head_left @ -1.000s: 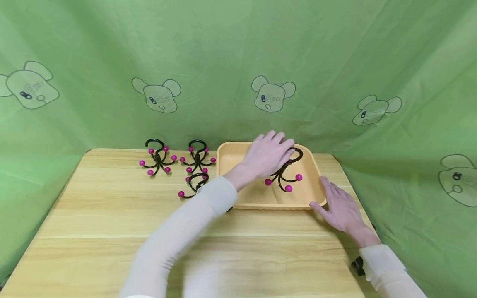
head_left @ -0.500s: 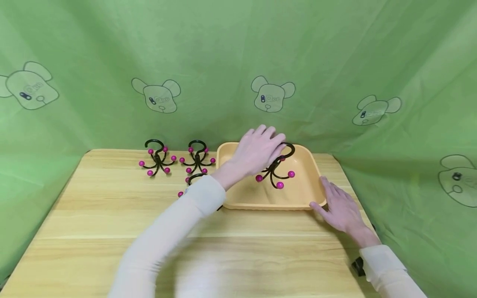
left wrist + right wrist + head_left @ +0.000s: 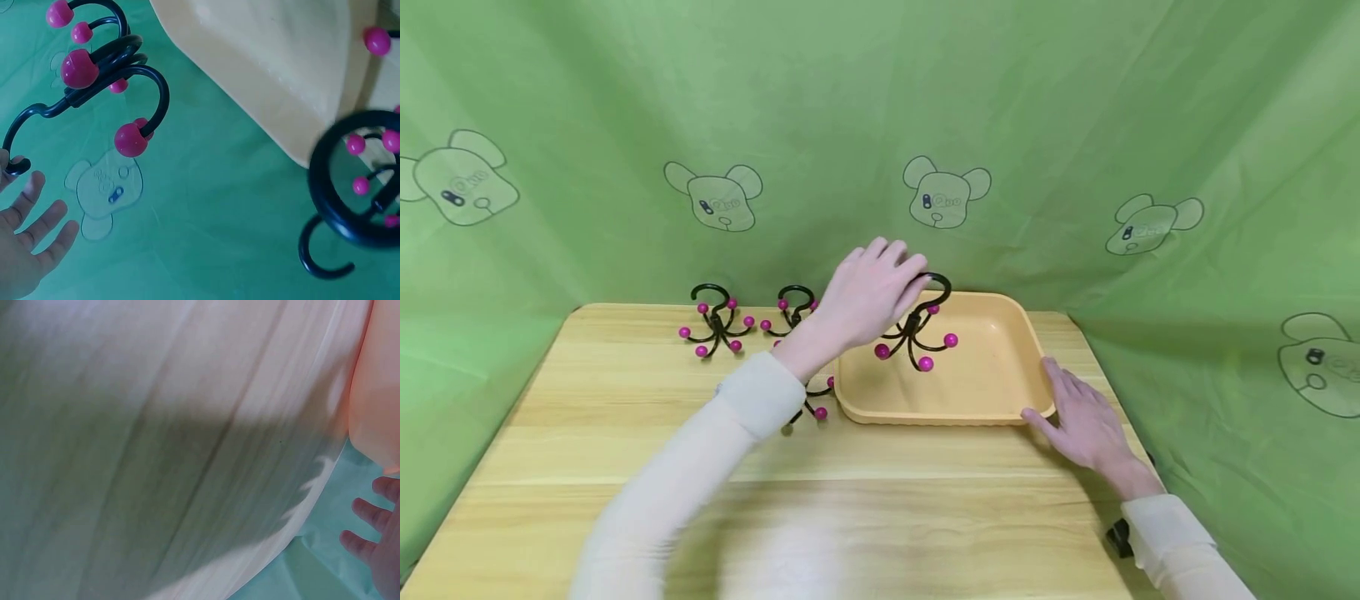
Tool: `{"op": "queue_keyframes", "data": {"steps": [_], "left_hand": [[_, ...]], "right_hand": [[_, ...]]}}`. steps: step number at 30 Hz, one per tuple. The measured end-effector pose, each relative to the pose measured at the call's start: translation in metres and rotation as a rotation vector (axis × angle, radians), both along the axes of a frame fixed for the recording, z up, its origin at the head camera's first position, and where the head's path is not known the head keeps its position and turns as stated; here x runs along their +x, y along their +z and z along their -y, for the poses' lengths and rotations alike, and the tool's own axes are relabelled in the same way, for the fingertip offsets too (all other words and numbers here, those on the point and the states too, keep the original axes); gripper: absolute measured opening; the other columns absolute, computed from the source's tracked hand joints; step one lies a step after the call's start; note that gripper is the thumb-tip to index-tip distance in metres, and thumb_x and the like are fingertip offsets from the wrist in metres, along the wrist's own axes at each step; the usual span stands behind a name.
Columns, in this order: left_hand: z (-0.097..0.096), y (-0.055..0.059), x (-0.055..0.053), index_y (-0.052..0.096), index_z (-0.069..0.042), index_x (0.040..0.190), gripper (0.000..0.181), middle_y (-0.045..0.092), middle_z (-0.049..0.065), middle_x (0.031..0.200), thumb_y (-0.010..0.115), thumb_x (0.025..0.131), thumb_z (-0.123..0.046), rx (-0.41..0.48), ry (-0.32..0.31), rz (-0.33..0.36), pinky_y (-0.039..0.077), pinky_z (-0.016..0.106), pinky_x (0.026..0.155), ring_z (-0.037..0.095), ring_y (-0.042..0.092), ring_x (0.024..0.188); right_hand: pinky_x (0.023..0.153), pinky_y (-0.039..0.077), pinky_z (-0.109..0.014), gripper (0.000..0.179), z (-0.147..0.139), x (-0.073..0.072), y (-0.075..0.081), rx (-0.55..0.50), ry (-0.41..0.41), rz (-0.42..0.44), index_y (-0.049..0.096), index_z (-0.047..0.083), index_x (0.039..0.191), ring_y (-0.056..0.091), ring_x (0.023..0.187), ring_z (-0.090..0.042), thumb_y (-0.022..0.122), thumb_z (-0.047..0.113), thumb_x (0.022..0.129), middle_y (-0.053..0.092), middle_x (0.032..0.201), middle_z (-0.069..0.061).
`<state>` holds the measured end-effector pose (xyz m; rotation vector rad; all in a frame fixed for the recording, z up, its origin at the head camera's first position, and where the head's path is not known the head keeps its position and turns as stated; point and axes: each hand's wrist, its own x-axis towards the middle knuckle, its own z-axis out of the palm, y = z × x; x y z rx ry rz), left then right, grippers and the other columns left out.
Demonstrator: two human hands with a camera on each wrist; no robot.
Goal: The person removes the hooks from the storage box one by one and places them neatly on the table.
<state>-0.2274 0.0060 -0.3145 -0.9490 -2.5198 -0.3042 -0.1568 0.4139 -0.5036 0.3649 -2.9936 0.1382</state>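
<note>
My left hand point(image 3: 872, 292) pinches the hook end of a black multi-arm hanger hook point(image 3: 913, 323) with pink ball tips. In the left wrist view, thumb and forefinger hold that hook's curled end while the other fingers of the left hand point(image 3: 34, 237) spread apart. The hanger hook is held up over the left part of a pale orange tray point(image 3: 977, 383), its arms pointing down. At the tray's front right corner, my right hand point(image 3: 1086, 421) rests against the rim, thumb in front and fingers along the side. Several fingers of the right hand point(image 3: 381, 544) show near the tray in the right wrist view.
Left of the tray stand more such hanger hooks: one point(image 3: 716, 323) farthest left, one point(image 3: 796, 317) partly behind my left hand, and one point(image 3: 811, 407) mostly under my sleeve. The wooden table point(image 3: 925, 517) ends at a green printed curtain point(image 3: 842, 108) behind and at the sides.
My left hand has moved left and slightly up with the hanger hook, from above the tray's middle to its left part. The right hand and the tray have stayed put.
</note>
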Motion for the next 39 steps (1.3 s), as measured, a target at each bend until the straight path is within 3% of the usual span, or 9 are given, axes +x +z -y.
{"op": "queue_keyframes", "data": {"steps": [9,23,39], "left_hand": [[0.036,0.003,0.002,0.067,-0.018,0.122,0.029,0.068,0.006,0.113,0.047,0.113,-0.037,0.058,0.021,-0.014,0.057,0.039,0.087,0.026,0.061,0.107],[0.090,0.002,0.003,0.068,-0.013,0.124,0.032,0.071,0.011,0.117,0.048,0.112,-0.035,0.121,0.068,-0.023,0.058,0.044,0.091,0.031,0.064,0.111],[0.152,-0.003,0.019,0.070,-0.008,0.118,0.027,0.071,0.015,0.113,0.057,0.108,-0.030,0.174,0.153,-0.078,0.058,0.050,0.085,0.036,0.063,0.106]], "right_hand": [[0.119,0.036,-0.068,0.097,-0.001,0.000,-0.002,-0.001,0.001,-0.008,0.011,0.008,0.170,0.041,0.148,-0.053,0.057,0.059,0.102,0.032,0.170,-0.025],[0.120,0.036,-0.067,0.097,-0.001,0.000,-0.001,-0.004,0.001,0.000,0.011,0.008,0.170,0.041,0.149,-0.053,0.057,0.059,0.102,0.032,0.170,-0.025],[0.119,0.036,-0.067,0.096,0.000,0.001,0.000,-0.002,0.000,0.004,0.010,0.008,0.170,0.041,0.149,-0.053,0.057,0.059,0.102,0.032,0.170,-0.026]]}}
